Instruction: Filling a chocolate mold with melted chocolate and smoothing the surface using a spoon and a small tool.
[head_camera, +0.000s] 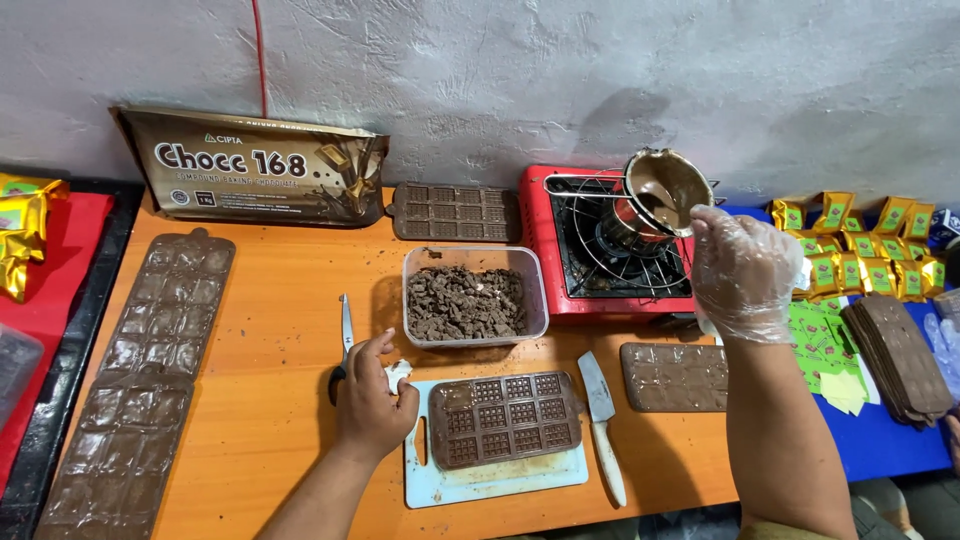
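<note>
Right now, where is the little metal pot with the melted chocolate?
In the head view it is up on the right: the metal pot is tilted over the red stove, held by the gloved right hand, behind the tub of chocolate bits.

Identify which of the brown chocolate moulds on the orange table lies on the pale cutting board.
The chocolate mould beside the left hand, with a knife to its right. The others lie on the bare orange table.
</note>
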